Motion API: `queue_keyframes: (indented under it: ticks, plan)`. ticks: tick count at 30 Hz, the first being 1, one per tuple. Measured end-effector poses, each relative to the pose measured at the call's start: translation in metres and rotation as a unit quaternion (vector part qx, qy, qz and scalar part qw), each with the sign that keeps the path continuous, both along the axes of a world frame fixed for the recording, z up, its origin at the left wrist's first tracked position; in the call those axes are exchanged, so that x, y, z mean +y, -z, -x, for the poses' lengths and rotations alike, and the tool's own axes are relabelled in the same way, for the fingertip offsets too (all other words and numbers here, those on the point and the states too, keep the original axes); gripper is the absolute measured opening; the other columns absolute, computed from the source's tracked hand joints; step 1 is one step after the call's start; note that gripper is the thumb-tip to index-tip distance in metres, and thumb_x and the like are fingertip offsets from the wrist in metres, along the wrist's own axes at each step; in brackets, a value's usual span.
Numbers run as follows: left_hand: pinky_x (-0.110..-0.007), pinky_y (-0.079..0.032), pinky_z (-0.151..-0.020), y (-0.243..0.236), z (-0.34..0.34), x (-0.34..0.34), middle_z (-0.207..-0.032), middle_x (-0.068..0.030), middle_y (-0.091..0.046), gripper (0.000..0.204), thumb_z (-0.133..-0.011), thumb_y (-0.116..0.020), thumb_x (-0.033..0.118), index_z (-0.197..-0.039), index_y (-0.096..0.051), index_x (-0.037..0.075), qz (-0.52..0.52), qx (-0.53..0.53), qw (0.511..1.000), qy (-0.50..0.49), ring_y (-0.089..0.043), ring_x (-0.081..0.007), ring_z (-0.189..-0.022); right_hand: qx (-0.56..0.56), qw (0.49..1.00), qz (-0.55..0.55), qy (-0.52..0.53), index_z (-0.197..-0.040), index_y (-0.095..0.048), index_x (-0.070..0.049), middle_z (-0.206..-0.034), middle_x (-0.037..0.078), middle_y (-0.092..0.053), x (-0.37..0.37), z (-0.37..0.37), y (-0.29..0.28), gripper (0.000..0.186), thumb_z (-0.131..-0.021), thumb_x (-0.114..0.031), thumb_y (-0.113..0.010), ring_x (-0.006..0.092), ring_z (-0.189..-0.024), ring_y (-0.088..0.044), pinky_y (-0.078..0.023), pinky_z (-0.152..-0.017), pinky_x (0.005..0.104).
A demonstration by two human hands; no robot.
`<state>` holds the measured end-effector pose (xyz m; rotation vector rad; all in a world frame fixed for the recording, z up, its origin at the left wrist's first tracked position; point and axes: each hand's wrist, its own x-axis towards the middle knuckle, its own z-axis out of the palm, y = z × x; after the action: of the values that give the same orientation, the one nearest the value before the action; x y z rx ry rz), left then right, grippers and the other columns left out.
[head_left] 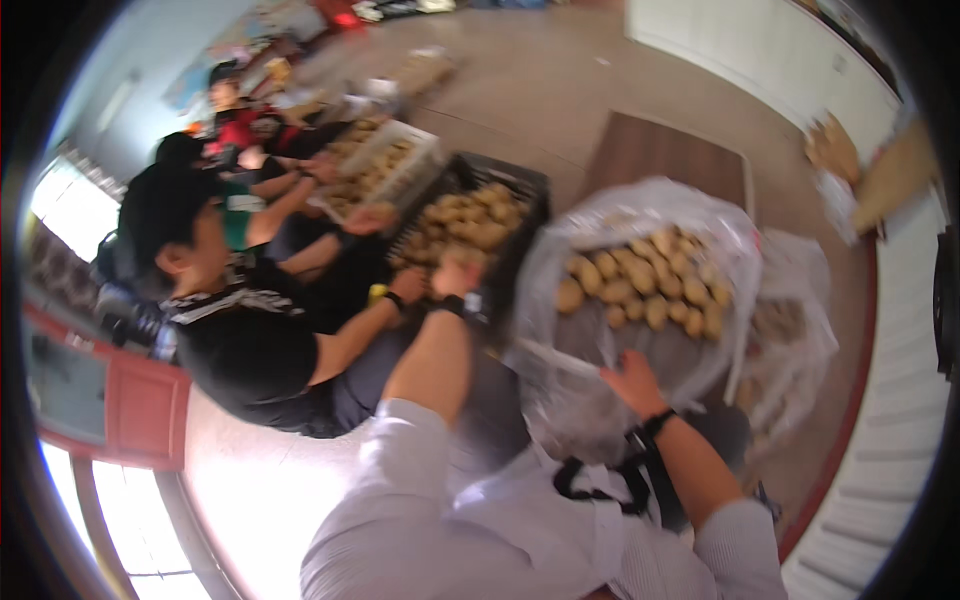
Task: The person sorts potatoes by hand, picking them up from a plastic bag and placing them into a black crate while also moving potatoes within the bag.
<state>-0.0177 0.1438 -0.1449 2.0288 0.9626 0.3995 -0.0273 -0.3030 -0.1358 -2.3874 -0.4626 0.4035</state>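
Observation:
My left hand (456, 274) reaches into the near end of a black plastic crate (543, 200) of potatoes (462, 222). It is smeared by motion, so I cannot see whether its fingers hold a potato. On the right, a large clear plastic bag (560, 395) lies open with many potatoes (655, 280) in its far part. My right hand (636, 386) is at the bag's near side, thumb and fingers apart, with nothing visible in it. Its fingertips are close to the plastic; whether they touch it is unclear. Both wrists wear dark bands.
A co-worker in black (240, 340) sits close on my left, hands at the same crate. Beyond is a white crate (425, 150) of potatoes, with more people along that side. A brown board (660, 150) lies behind the bag. Another plastic bag (800, 310) stands at the right.

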Motion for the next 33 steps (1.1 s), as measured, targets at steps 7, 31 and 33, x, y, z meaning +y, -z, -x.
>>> queue_keyframes:
  ticks: [7,31,33]
  plan:
    - [-0.04,-0.058,-0.062,-0.061,0.001,0.017,-0.1,-0.0135,-0.06,0.034,-0.095,-0.054,0.03,-0.107,-0.054,-0.002,0.487,-0.234,0.805,-0.247,-0.064,-0.0261,-0.077,-0.063,0.995,0.083,0.001,-0.105,-0.055,0.002,-0.109,0.025,-0.058,0.03,0.017,-0.042,0.049,-0.076,-0.033,-0.072,0.041,-0.105,-0.057,-0.049,-0.086,0.0473]
    - [-0.041,-0.057,-0.062,-0.096,0.008,-0.011,-0.096,-0.0085,-0.055,0.023,-0.093,-0.056,0.021,-0.107,-0.054,0.003,0.412,-0.171,0.888,-0.116,-0.063,-0.0256,-0.073,-0.031,0.996,0.084,-0.001,-0.092,-0.067,0.001,-0.093,0.024,-0.068,0.019,-0.033,0.016,0.039,-0.09,-0.036,-0.056,0.0431,-0.09,-0.064,-0.05,-0.08,0.0507]
    - [-0.04,-0.056,-0.062,-0.096,-0.001,-0.025,-0.096,-0.0082,-0.055,0.022,-0.094,-0.056,0.021,-0.108,-0.053,0.004,0.424,-0.161,0.887,-0.085,-0.062,-0.0244,-0.072,-0.052,0.994,0.091,-0.017,-0.09,-0.068,0.0,-0.093,0.022,-0.068,0.007,-0.037,0.026,0.04,-0.09,-0.038,-0.056,0.0424,-0.089,-0.064,-0.05,-0.081,0.0501]
